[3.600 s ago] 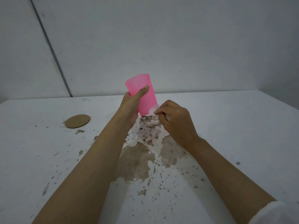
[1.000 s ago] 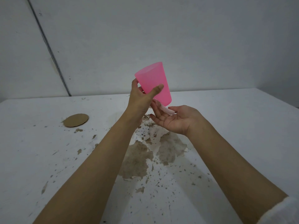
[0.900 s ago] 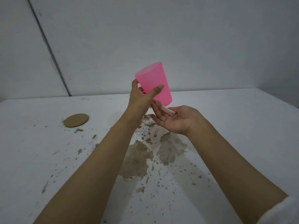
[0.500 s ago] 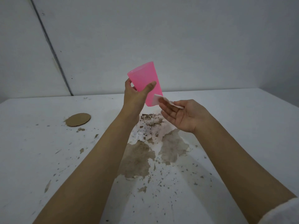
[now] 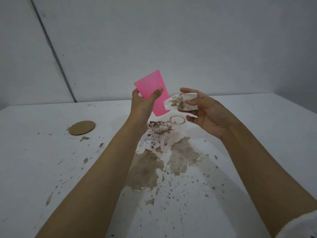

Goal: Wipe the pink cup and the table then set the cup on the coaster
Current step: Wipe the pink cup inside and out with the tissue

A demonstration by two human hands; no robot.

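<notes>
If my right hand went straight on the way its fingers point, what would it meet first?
Probably the pink cup that the left hand grips: the right hand, pinching the soiled wipe, points across at its lower side, so the wipe's edge would touch first. Depth is unclear from this single view.

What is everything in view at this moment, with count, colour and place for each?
pink cup: 1, pink, raised and tilted above the table
wipe: 1, white soiled brown, just right of the cup
coaster: 1, brown, round, on the table at left
table: 1, white, lower frame
spill stains: several patches and many specks, brown, mid-table
ring mark: 1, brown, on the table below the wipe
cable: 1, dark, slanting down the wall at left
left hand: 1, grips the cup
right hand: 1, pinches the wipe
sleeve: 1, white, bottom right corner
</notes>
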